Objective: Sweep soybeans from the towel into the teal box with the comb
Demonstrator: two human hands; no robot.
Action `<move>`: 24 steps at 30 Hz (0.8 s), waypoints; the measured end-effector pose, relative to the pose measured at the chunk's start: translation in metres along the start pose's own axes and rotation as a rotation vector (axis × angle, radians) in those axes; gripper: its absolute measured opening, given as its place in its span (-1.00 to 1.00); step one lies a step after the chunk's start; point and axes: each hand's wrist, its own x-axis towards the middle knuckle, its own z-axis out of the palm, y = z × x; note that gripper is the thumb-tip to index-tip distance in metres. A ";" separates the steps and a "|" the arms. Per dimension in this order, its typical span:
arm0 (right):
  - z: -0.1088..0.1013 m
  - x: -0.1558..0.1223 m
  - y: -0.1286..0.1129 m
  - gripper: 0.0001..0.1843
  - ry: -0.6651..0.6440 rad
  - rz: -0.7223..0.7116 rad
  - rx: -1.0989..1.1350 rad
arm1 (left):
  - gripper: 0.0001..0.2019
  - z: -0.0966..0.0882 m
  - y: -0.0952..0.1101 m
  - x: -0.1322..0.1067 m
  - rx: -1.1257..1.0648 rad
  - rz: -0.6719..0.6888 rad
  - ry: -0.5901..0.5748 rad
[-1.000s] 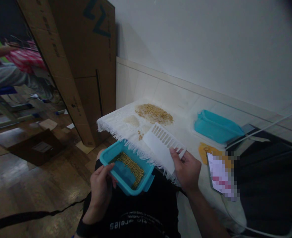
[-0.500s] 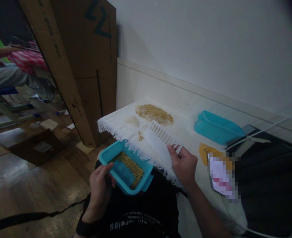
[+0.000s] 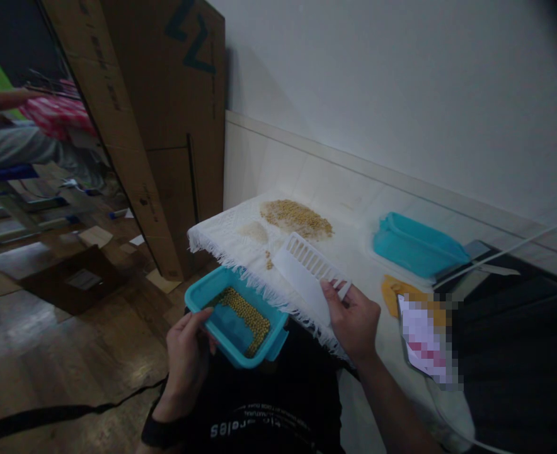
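My left hand (image 3: 188, 343) grips the rim of a blue plastic container (image 3: 229, 343), thumb over the edge. Soybeans (image 3: 247, 313) lie along one side of its bottom. The container is held below the fringed edge of a white cloth (image 3: 222, 236). My right hand (image 3: 354, 318) is closed on a white slotted plastic scraper (image 3: 300, 271), its flat edge resting on or just above the cloth. Beyond the scraper, a pile of soybeans (image 3: 295, 217) is spread on the cloth. A small pale grain heap (image 3: 253, 233) and a few loose beans (image 3: 268, 259) lie nearer its edge.
A second blue container (image 3: 415, 246) stands against the wall at the right. Near it are an orange-yellow item (image 3: 390, 295), a phone with a blurred screen (image 3: 423, 337) and a black bag (image 3: 519, 366). A tall cardboard box (image 3: 165, 126) blocks the left. Another person (image 3: 28, 145) sits behind it.
The blue container in my left hand has shifted slightly left. My right hand and the scraper stay almost where they were against the cloth.
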 end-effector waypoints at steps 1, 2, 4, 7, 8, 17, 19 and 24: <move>0.000 0.000 0.000 -0.58 -0.006 0.000 0.002 | -0.66 0.000 0.000 0.000 0.001 -0.003 -0.002; 0.001 0.000 0.000 -0.58 -0.010 -0.001 0.005 | -0.66 0.000 0.001 0.000 0.002 -0.003 -0.002; 0.001 -0.001 -0.001 -0.58 -0.012 -0.007 0.013 | -0.65 0.001 0.002 0.000 0.012 0.009 0.001; 0.002 -0.002 -0.003 -0.60 -0.014 -0.021 0.035 | -0.65 0.002 0.004 0.000 0.034 0.030 0.001; 0.002 -0.002 -0.004 -0.61 -0.018 -0.024 0.046 | -0.65 0.002 0.005 0.000 0.038 0.031 0.003; 0.003 -0.003 -0.003 -0.63 0.007 -0.019 0.071 | -0.66 0.001 0.001 0.000 0.007 0.004 0.024; 0.002 -0.003 -0.001 -0.63 0.022 -0.017 0.062 | -0.66 0.001 0.002 0.000 0.020 0.009 0.018; 0.003 -0.004 -0.001 -0.62 -0.015 -0.038 0.084 | -0.68 0.003 0.005 -0.002 0.012 0.017 0.021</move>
